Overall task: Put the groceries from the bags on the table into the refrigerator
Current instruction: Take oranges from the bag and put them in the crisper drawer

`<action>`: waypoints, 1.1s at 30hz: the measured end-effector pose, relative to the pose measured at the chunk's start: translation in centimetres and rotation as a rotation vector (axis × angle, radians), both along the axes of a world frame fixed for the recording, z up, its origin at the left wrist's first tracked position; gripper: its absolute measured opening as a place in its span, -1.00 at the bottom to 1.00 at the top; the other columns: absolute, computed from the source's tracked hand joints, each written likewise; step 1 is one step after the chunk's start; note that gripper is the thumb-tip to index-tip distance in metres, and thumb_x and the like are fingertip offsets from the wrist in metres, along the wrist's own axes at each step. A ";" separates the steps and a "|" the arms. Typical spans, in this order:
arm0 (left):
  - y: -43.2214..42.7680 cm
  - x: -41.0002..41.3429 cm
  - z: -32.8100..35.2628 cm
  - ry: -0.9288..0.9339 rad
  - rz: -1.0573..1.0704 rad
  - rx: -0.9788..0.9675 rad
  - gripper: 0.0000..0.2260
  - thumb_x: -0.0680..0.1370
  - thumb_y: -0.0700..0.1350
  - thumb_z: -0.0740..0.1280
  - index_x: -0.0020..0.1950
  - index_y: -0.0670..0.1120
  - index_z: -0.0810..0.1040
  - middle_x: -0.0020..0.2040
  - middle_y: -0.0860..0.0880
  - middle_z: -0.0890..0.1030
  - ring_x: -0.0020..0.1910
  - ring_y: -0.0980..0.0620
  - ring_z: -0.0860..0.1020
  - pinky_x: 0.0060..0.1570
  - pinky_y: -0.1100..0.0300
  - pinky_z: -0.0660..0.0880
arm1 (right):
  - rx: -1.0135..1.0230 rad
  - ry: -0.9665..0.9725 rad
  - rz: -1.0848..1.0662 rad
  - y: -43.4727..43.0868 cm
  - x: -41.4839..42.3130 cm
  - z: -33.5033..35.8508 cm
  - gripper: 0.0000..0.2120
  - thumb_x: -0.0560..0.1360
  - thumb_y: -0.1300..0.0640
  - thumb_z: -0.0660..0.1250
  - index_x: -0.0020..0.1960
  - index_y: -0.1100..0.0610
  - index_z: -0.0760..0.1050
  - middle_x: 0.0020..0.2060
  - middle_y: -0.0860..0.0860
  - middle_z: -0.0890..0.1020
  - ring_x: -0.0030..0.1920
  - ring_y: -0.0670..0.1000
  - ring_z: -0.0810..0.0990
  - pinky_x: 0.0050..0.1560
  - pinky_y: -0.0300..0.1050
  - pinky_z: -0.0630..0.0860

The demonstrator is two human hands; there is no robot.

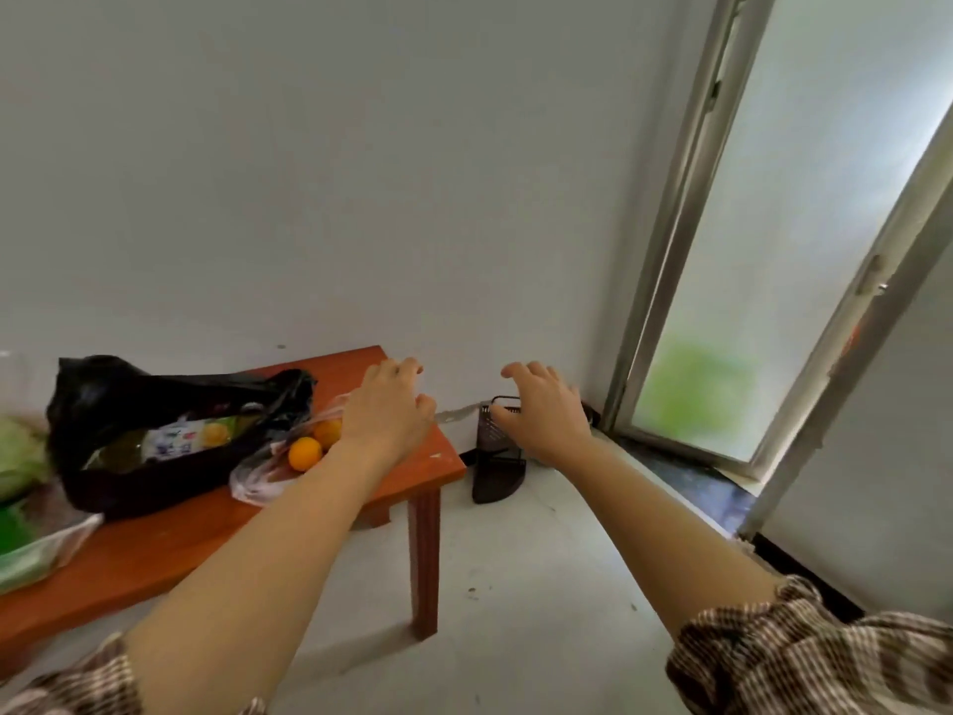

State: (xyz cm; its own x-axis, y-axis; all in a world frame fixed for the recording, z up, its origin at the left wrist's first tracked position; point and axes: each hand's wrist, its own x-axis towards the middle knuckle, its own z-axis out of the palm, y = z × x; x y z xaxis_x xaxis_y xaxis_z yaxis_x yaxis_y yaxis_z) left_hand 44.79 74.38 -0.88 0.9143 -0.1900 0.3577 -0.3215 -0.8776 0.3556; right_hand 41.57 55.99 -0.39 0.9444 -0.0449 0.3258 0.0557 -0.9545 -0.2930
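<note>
Groceries [180, 438] lie on the table [170, 554]: a green bag [20, 554] far left, a black bag [118, 394], then oranges [305, 454] in a clear bag [255, 482]. The left hand [387, 410] hovers relaxed and empty just above the oranges; the right hand [541, 410], also empty, hangs before a dark rack [495, 467].

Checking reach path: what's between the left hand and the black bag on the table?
Head view: a clear bag of oranges lies between left hand and black bag.

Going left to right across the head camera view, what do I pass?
green bag → black bag → oranges → left hand → right hand → frosted glass door
</note>
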 end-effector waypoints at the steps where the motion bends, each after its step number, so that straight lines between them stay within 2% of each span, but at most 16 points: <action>1: 1.6 1.3 -0.7 0.018 0.026 -0.012 -0.61 0.55 -0.08 0.16 0.38 -0.09 0.35 0.33 -0.12 0.41 0.30 -0.11 0.33 0.19 0.00 0.36 | -0.002 0.024 0.022 1.5 1.5 -0.6 -0.53 0.54 -0.05 0.25 0.41 0.05 0.32 0.33 0.04 0.43 0.35 0.07 0.34 0.31 0.08 0.29; 6: 8.2 7.4 -4.5 0.068 0.131 -0.033 -0.67 0.56 -0.07 0.17 0.32 -0.08 0.40 0.27 -0.11 0.45 0.25 -0.11 0.39 0.12 0.02 0.40 | -0.017 0.120 0.113 7.4 9.1 -4.6 -0.52 0.52 -0.04 0.25 0.40 0.05 0.32 0.31 0.04 0.44 0.34 0.08 0.33 0.34 0.11 0.28; 13: 14.1 16.5 -10.5 0.102 0.149 -0.024 -0.70 0.56 -0.13 0.19 0.29 -0.09 0.41 0.24 -0.10 0.43 0.24 -0.09 0.35 0.10 0.07 0.41 | -0.080 0.186 0.213 12.9 19.4 -10.9 -0.56 0.54 -0.06 0.24 0.37 0.04 0.34 0.28 0.03 0.45 0.34 0.09 0.32 0.26 0.12 0.28; 19: 16.6 21.9 -16.9 0.179 0.011 0.194 -0.74 0.53 -0.15 0.26 0.20 -0.12 0.51 0.14 -0.08 0.48 0.15 -0.11 0.42 0.03 0.07 0.48 | -0.207 0.322 0.314 16.3 26.0 -16.3 -0.63 0.56 -0.01 0.20 0.34 0.06 0.36 0.31 0.01 0.43 0.35 0.09 0.29 0.24 0.11 0.23; 22: 17.2 23.9 -19.4 0.189 -0.050 0.308 -0.79 0.40 -0.19 0.42 0.02 -0.06 0.60 0.12 -0.06 0.58 0.12 -0.16 0.51 -0.07 0.00 0.55 | -0.239 0.387 0.394 17.9 28.0 -18.9 -0.71 0.58 0.08 0.18 0.28 0.09 0.41 0.31 0.01 0.43 0.38 0.08 0.25 0.36 0.21 0.10; 25: 17.9 25.5 -21.3 0.223 -0.095 0.420 -0.70 0.25 -0.18 0.52 -0.04 -0.03 0.63 0.17 -0.04 0.60 0.16 -0.16 0.54 -0.02 -0.03 0.55 | -0.244 0.438 0.454 19.2 29.4 -21.2 -0.70 0.57 0.18 0.18 0.29 0.10 0.43 0.29 0.01 0.45 0.45 0.06 0.18 0.41 0.32 -0.05; 30: 19.5 28.2 -24.0 0.333 -0.111 0.552 -0.49 0.09 0.01 0.63 0.01 -0.01 0.66 0.15 -0.03 0.62 0.13 -0.13 0.58 -0.06 -0.02 0.56 | -0.320 0.506 0.382 19.8 31.5 -23.9 -0.68 0.56 0.21 0.14 0.29 0.12 0.43 0.28 0.05 0.44 0.43 0.10 0.21 0.41 0.35 -0.10; 32: 19.8 28.9 -24.7 0.389 -0.091 0.570 -0.41 0.23 0.06 0.58 0.22 -0.06 0.58 0.29 -0.06 0.54 0.27 -0.15 0.49 0.06 -0.04 0.51 | -0.348 0.509 0.347 19.5 32.2 -24.8 -0.66 0.56 0.18 0.14 0.32 0.10 0.41 0.32 0.04 0.42 0.41 0.11 0.24 0.41 0.35 -0.10; 33: 20.0 29.2 -25.1 0.402 -0.093 0.561 -0.39 0.38 0.08 0.48 0.37 -0.08 0.44 0.42 -0.07 0.40 0.39 -0.14 0.36 0.20 -0.04 0.42 | -0.362 0.512 0.336 19.4 32.5 -25.1 -0.63 0.56 0.17 0.14 0.36 0.10 0.38 0.34 0.04 0.40 0.41 0.11 0.24 0.41 0.34 -0.11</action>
State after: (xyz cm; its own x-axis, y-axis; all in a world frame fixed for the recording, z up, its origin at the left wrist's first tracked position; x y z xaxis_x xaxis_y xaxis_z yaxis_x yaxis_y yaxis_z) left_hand 73.97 94.36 -25.97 0.9263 -0.3307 -0.1804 -0.3424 -0.9389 -0.0368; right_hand 74.05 75.37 -25.52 0.9267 0.3026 -0.2230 0.3040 -0.9522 -0.0291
